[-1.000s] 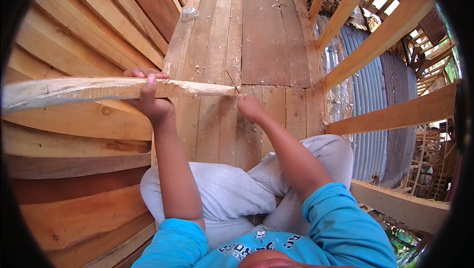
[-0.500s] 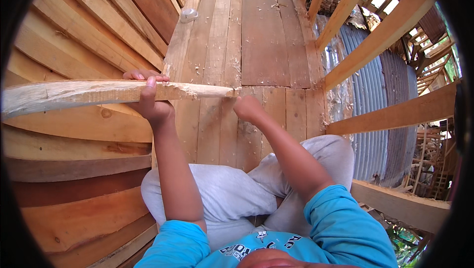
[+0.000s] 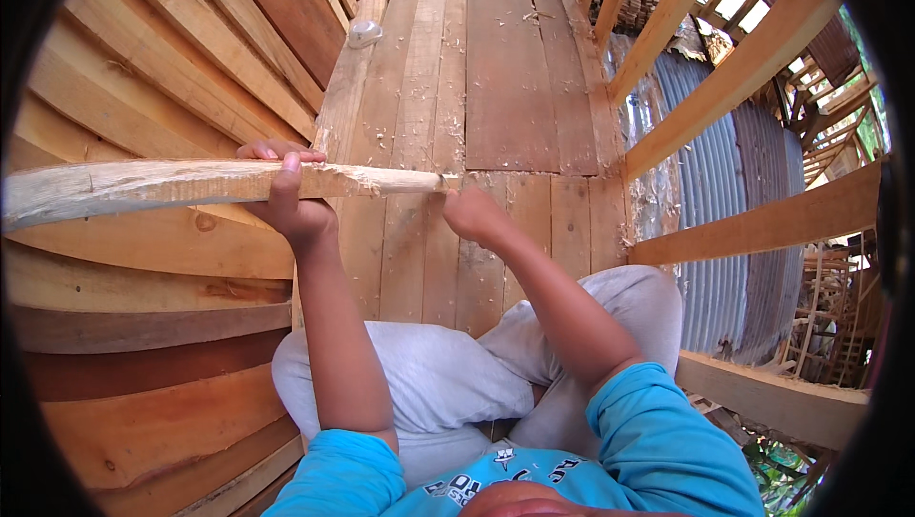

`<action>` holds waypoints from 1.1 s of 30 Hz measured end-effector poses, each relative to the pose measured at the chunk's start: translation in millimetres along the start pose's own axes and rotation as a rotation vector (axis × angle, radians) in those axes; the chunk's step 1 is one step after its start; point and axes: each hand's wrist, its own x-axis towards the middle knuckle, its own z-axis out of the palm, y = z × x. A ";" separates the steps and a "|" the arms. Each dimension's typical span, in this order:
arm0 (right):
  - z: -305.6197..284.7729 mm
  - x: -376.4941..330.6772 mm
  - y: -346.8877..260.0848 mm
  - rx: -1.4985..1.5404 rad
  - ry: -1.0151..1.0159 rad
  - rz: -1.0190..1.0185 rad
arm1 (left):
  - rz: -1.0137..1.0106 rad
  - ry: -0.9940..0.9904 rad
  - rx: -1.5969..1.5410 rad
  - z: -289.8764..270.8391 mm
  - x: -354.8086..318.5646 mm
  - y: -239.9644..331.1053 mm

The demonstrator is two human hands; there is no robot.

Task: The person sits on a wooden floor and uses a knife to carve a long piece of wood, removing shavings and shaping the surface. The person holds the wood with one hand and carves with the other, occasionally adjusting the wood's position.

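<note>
A long pale wooden pole (image 3: 162,183) with rough, whittled faces reaches in from the left and narrows to a thin end near the middle. My left hand (image 3: 295,207) is closed round it from below, thumb on the near face and fingers over the far side. At the tapered end my right hand (image 3: 475,216) is a closed fist, touching or almost touching the tip. Whatever lies inside that fist is hidden; a small light bit shows between it and the wood.
Wood shavings lie scattered over the plank floor (image 3: 515,88). A small clear plastic object (image 3: 364,34) sits by the left board wall (image 3: 191,50). On the right, wooden rails (image 3: 762,222) edge the floor, with corrugated metal sheets (image 3: 710,193) beyond. My crossed legs (image 3: 429,364) are close below the pole.
My right hand has shifted slightly left and down, along the pole's tapered end. My left hand keeps its hold, and the pole has barely moved.
</note>
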 end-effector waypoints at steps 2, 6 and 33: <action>-1.2 -40.3 -40.6 0.013 0.016 -0.187 | 0.004 0.007 -0.005 -0.7 -0.5 2.7; 0.7 -48.9 -45.5 0.140 -0.019 -0.292 | -0.001 0.020 -0.007 4.8 -1.4 3.3; 4.2 -46.6 -50.0 0.083 -0.042 -0.313 | -0.077 -0.233 -0.223 -11.7 -1.7 -1.2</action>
